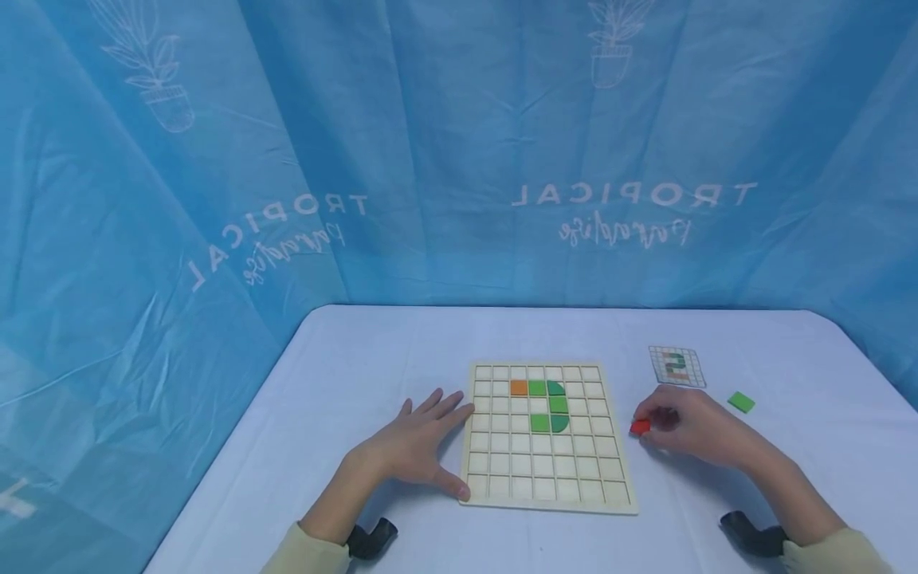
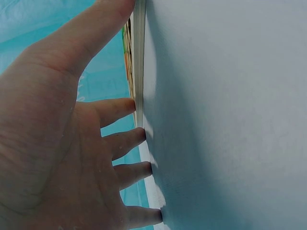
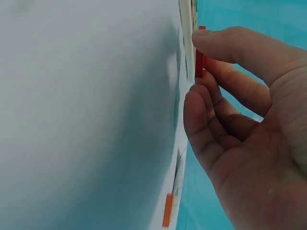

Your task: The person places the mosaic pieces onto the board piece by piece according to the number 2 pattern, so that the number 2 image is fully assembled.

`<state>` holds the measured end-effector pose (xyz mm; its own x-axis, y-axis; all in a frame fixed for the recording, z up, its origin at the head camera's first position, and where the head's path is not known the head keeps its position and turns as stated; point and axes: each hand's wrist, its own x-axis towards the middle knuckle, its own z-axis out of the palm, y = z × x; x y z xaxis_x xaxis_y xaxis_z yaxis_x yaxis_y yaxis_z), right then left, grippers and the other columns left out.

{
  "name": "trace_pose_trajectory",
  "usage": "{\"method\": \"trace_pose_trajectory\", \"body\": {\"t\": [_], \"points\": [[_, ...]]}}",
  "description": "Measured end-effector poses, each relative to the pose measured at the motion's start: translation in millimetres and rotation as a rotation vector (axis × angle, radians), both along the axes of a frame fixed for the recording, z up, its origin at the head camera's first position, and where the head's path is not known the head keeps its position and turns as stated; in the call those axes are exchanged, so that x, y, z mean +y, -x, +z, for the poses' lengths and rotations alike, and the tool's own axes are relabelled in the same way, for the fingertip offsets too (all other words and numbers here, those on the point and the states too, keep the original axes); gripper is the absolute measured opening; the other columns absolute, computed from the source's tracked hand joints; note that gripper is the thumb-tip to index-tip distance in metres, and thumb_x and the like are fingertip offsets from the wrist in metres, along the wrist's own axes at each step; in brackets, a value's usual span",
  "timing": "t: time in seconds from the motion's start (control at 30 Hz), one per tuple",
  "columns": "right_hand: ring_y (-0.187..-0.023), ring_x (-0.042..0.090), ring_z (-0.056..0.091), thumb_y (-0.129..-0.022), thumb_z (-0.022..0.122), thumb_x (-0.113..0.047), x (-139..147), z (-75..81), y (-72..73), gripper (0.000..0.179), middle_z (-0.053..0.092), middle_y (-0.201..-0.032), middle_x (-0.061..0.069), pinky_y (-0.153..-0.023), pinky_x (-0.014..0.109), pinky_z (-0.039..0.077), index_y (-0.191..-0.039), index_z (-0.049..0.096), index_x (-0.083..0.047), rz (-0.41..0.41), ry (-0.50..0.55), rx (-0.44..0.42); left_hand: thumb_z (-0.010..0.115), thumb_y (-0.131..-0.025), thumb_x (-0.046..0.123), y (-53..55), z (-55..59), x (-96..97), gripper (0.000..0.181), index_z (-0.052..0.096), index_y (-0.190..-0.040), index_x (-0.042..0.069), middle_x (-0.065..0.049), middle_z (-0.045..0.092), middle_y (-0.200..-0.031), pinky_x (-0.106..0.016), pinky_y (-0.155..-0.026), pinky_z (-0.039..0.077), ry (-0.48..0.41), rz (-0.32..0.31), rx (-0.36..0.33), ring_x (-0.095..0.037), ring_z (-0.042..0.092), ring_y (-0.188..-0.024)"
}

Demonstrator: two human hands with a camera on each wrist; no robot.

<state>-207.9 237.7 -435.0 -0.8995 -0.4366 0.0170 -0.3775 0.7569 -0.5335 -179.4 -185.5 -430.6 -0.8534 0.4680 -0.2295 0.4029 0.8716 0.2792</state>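
A pale wooden grid board (image 1: 541, 486) lies flat on the table. My left hand (image 1: 412, 446) is spread at its left side, thumb on the near corner and a fingertip at the left edge. In the left wrist view, the straight fingers (image 2: 132, 175) reach the tabletop beside the board. On the grid sit an orange square tile (image 1: 519, 387), light green square tiles (image 1: 558, 404) and dark green rounded tiles (image 1: 559, 423). Right of the board, my right hand (image 1: 692, 426) pinches a red tile (image 3: 200, 52) between thumb and fingers, close above the table.
A pattern card (image 1: 677, 367) with a coloured grid figure lies beyond my right hand. A loose green square tile (image 1: 741, 402) lies right of it. In the right wrist view a small orange piece (image 3: 167, 210) shows. Blue printed cloth (image 1: 459, 159) hangs behind the white table (image 1: 402, 343).
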Motion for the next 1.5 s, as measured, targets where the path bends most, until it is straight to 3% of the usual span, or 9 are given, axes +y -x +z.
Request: {"method": "trace_pose_trajectory", "body": {"t": [0.3,0.67,0.97,1.3,1.5], "points": [[-0.077,0.01,0.055,-0.077,0.081,-0.016,-15,0.8,4.4,0.023,0.06,-0.086,-0.01,-0.071,0.024,0.051,-0.096,0.071,-0.022,0.069,0.109,0.033,0.062,-0.052,0.088,0.4,-2.6,1.6,0.123,0.025,-0.153,0.03,0.003,0.015,-0.159,-0.065,-0.108,0.009,0.012,-0.01,-0.004,-0.027,0.005,-0.145],[-0.078,0.014,0.057,-0.079,0.08,-0.021,-43,2.0,11.9,0.021,0.061,-0.088,-0.007,-0.072,0.026,0.051,-0.097,0.069,-0.024,0.077,0.176,-0.035,0.063,-0.051,0.088,1.6,-1.4,1.7,0.123,0.026,-0.153,0.029,0.002,0.016,-0.159,-0.065,-0.108,0.009,0.025,-0.012,0.007,-0.028,0.006,-0.145],[-0.077,0.015,0.055,-0.08,0.078,-0.016,-68,7.3,16.1,0.021,0.06,-0.085,-0.007,-0.069,0.027,0.05,-0.099,0.07,-0.02,0.134,0.171,-0.029,0.064,-0.052,0.087,0.8,0.2,0.0,0.123,0.026,-0.153,0.029,0.002,0.015,-0.159,-0.065,-0.108,0.009,0.021,-0.009,0.005,-0.028,0.005,-0.145],[-0.078,0.014,0.055,-0.08,0.078,-0.019,-90,5.3,24.7,0.018,0.059,-0.085,-0.007,-0.065,0.027,0.05,-0.095,0.071,-0.025,0.163,0.148,-0.035,0.065,-0.052,0.086,-0.2,0.5,-1.6,0.122,0.027,-0.153,0.028,0.001,0.016,-0.159,-0.065,-0.108,0.01,0.013,-0.012,0.013,-0.029,0.006,-0.145],[-0.076,0.014,0.054,-0.081,0.077,-0.016,-98,2.2,29.5,0.017,0.06,-0.086,-0.008,-0.064,0.028,0.05,-0.095,0.072,-0.024,0.238,0.184,-0.031,0.065,-0.052,0.086,0.5,0.8,-1.4,0.122,0.027,-0.153,0.027,0.0,0.016,-0.159,-0.066,-0.108,0.01,0.011,-0.017,0.015,-0.03,0.006,-0.145]]}}
